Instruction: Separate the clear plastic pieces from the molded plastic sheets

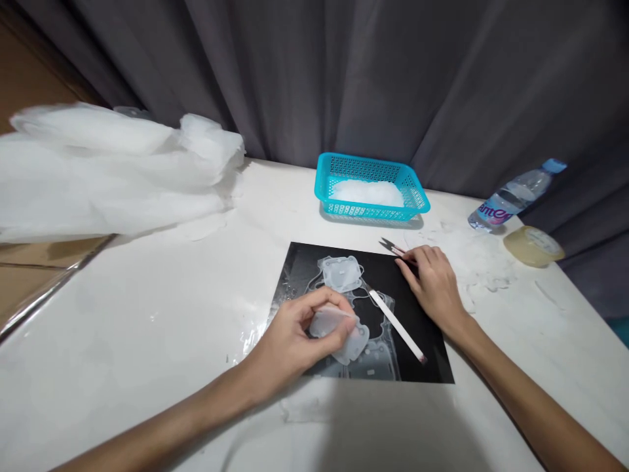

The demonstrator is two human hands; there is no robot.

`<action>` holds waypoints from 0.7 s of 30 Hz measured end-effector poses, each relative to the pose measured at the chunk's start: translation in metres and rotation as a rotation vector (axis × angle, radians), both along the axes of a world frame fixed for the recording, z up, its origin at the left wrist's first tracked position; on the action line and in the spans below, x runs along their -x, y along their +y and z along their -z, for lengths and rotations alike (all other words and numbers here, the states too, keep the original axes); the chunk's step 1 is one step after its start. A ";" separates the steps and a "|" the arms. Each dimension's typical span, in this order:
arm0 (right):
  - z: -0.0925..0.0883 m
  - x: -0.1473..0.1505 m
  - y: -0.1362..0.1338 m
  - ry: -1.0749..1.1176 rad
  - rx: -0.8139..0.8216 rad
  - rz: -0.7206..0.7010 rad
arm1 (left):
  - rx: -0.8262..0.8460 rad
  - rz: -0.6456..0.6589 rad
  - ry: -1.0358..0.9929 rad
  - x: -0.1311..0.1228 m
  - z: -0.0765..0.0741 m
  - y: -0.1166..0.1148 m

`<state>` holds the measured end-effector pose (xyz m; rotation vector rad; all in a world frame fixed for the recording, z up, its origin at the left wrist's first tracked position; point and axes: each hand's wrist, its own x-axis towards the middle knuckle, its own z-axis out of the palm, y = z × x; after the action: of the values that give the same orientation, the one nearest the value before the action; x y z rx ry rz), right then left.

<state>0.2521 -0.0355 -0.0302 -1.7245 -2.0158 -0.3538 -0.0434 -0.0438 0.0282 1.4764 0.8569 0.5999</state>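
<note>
My left hand is closed in a pinch, thumb and fingers holding a thin translucent white cut-out piece with a rounded, notched outline. Below it on a black mat lie clear plastic templates. Another translucent cut piece rests on the mat's upper part. A slim white pen-like tool with a thin dark tip lies slantwise across the mat. At the mat's upper right corner my right hand is curled over small snips, whose dark blades poke out past the fingertips; their handles are mostly hidden.
A turquoise basket with white fibrous material stands at the back. Bulky white sheeting fills the left, over a cardboard box. A water bottle and a roll of tape stand at right, beside loose scraps.
</note>
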 end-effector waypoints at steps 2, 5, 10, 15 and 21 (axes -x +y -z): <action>0.000 -0.002 0.001 0.045 0.000 0.029 | -0.019 -0.001 -0.001 0.001 0.000 0.000; 0.000 -0.003 0.002 -0.045 0.010 0.052 | -0.049 -0.006 -0.004 0.001 -0.001 0.000; -0.008 0.002 0.000 -0.198 0.069 0.081 | -0.076 -0.019 -0.010 -0.002 -0.003 -0.001; -0.016 0.006 -0.013 0.201 0.077 0.042 | -0.037 -0.040 -0.039 -0.003 -0.001 0.000; -0.038 0.023 -0.045 0.825 0.472 -0.153 | -0.101 -0.058 0.006 -0.001 -0.001 0.003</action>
<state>0.2295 -0.0810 0.0080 -1.5583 -1.6317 0.8187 -0.0424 -0.0413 0.0295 1.5487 0.8874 0.6911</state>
